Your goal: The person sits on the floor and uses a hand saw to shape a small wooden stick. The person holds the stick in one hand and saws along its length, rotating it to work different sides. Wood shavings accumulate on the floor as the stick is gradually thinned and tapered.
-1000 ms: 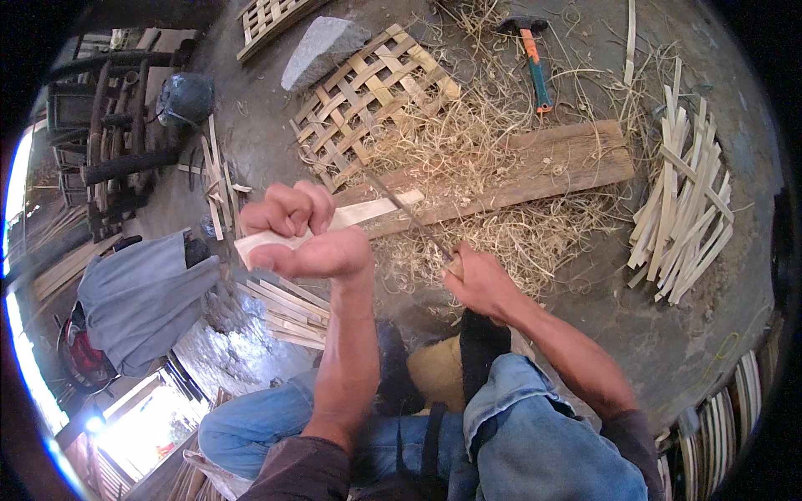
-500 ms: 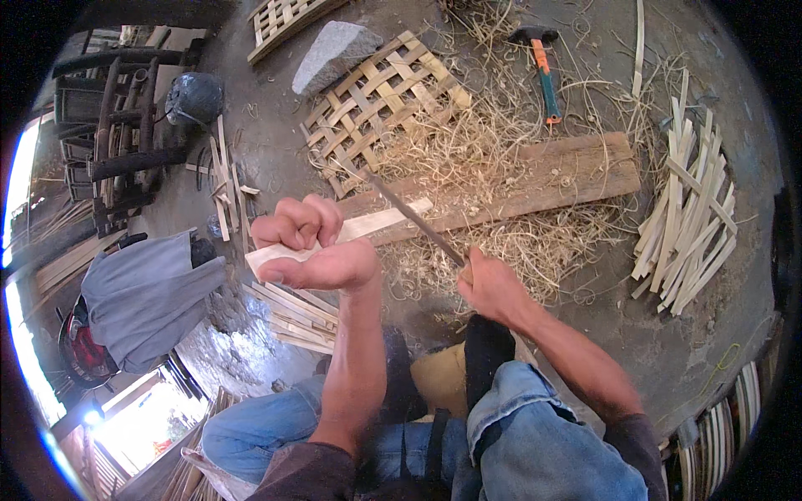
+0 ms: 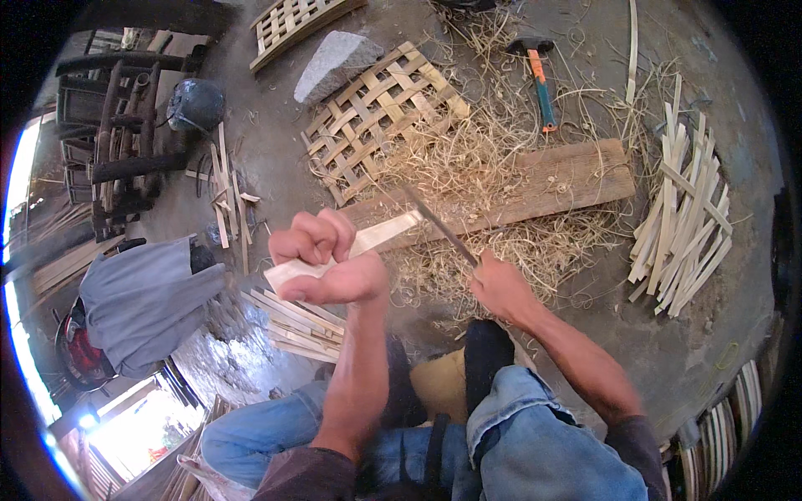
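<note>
My left hand [image 3: 322,259] grips a pale flat bamboo strip [image 3: 386,232] that points up and right toward the wooden plank [image 3: 551,179]. My right hand [image 3: 499,286] holds a long dark knife [image 3: 439,224], its blade angled up-left and meeting the strip's far end. Dry bamboo shavings [image 3: 468,167] lie heaped around and under the plank. My knees in blue jeans sit below the hands.
A woven bamboo lattice panel [image 3: 380,117] and a grey stone [image 3: 334,63] lie beyond the shavings. A hammer with an orange and teal handle [image 3: 541,79] rests at the top. Cut bamboo strips [image 3: 681,225] are piled at right; more strips [image 3: 296,321] lie by my left knee.
The knife blade has swung up from low beside the plank to meet the strip's far end. Both hands have shifted slightly right.
</note>
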`<state>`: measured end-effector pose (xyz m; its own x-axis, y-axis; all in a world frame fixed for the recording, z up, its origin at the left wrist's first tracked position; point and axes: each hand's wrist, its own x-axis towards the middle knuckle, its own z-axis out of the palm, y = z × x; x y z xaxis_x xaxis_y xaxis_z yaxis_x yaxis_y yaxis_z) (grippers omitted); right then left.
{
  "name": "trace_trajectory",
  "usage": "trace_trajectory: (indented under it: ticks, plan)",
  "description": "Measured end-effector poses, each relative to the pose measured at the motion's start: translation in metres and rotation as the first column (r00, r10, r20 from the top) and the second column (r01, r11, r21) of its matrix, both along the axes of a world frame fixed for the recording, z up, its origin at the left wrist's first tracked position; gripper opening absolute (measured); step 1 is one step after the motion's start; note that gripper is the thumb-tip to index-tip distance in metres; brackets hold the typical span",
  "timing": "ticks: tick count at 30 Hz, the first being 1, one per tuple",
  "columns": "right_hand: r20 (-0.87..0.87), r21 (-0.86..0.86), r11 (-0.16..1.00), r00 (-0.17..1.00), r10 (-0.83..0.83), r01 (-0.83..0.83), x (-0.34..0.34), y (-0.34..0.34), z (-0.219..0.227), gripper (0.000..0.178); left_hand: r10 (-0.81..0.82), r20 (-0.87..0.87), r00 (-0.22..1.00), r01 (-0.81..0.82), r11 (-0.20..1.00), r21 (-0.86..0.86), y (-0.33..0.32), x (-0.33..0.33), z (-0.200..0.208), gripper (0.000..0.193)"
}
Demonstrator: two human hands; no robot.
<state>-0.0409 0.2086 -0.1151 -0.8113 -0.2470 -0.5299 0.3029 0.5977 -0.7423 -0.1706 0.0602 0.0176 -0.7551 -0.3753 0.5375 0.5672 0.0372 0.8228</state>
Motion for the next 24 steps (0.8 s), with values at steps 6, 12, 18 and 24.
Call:
trace_trajectory:
  ticks: [6, 12, 18, 24]
  plan:
    - [0.007, -0.008, 1.000, 1.000, -0.002, 0.002, 0.009, -0.002, 0.030, 0.044, -0.065, -0.061, 0.996, 0.063, 0.997, -0.039, -0.013, 0.019, -0.004, 0.061]
    - [-0.066, -0.097, 0.995, 0.998, 0.011, -0.017, 0.011, -0.001, 0.055, 0.047, 0.126, 0.023, 0.992, -0.122, 0.987, -0.105, -0.017, 0.057, -0.001, 0.059]
    - [-0.151, -0.198, 0.970, 0.983, 0.110, -0.139, -0.002, -0.007, 0.084, 0.041, -0.228, 0.040, 0.973, 0.215, 0.955, 0.205, -0.045, 0.064, -0.002, 0.051]
    - [-0.086, -0.044, 0.973, 0.972, 0.220, -0.225, -0.028, 0.021, 0.046, 0.032, -0.423, 0.064, 0.904, 0.419, 0.905, 0.077, -0.044, 0.058, 0.003, 0.052]
